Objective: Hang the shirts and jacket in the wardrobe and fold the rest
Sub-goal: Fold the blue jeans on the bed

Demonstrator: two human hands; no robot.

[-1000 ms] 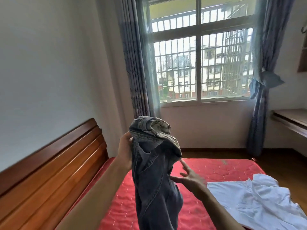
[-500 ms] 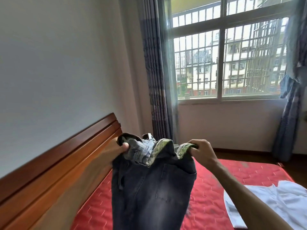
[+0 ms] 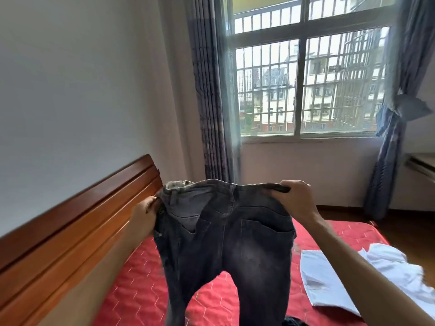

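Jeans (image 3: 235, 243) in right hand (image 3: 295, 203), seemingly left hand (image 3: 143, 217)

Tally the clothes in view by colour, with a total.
Dark grey: 1, the jeans, gripped by the left hand and right hand.
White: 1, the shirt on the bed.
Total: 2.
Dark scrap at bottom edge: too cut off to count.

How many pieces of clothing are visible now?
2: dark jeans, held by the left hand and right hand; a white garment on the red mattress at right. A dark scrap at the bottom edge may be another.
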